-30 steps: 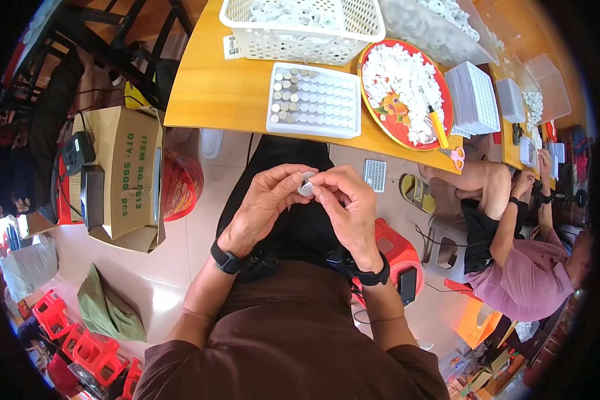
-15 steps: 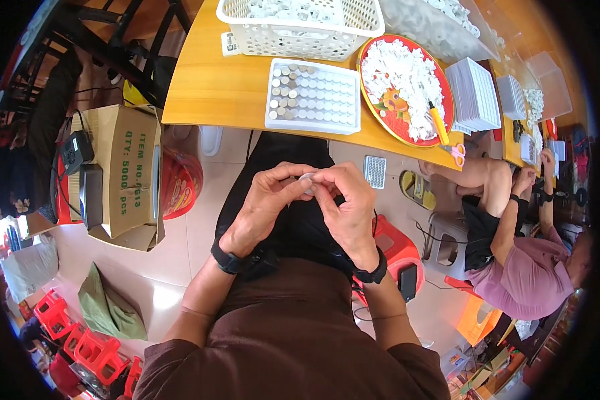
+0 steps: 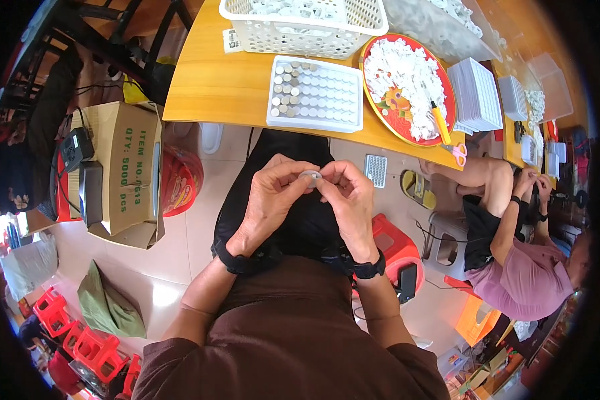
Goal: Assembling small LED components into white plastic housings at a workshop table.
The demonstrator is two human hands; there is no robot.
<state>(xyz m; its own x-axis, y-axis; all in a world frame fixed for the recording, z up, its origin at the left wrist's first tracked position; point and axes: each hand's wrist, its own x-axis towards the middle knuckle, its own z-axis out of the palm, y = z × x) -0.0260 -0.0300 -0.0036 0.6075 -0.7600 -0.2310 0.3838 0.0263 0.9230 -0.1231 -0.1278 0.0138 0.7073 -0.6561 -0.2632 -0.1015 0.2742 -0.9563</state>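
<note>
Above my lap, my left hand [image 3: 275, 193] and my right hand [image 3: 345, 193] meet at the fingertips. Pinched between them is a small round whitish piece [image 3: 311, 176]; its exact kind is too small to tell. Both hands are closed on it, thumbs toward me. Beyond them, at the table's near edge, lies a white tray [image 3: 327, 121] with rows of round pockets. Several small silvery discs [image 3: 286, 78] sit in the tray's left part. To its right is a round red plate [image 3: 370, 93] heaped with small white pieces [image 3: 401, 70].
A white perforated basket [image 3: 300, 43] stands behind the tray. A yellow-handled tool [image 3: 439, 122] and pink scissors [image 3: 459, 154] lie at the plate's side, near stacked white trays [image 3: 475, 93]. A cardboard box [image 3: 123, 173] stands left; a red stool [image 3: 393, 247] is right. Another person [image 3: 520, 267] sits far right.
The round piece has been turned so that its flat face shows more. Both hands have shifted slightly, their fingertips still together. The tray and plate appear a little further right in view.
</note>
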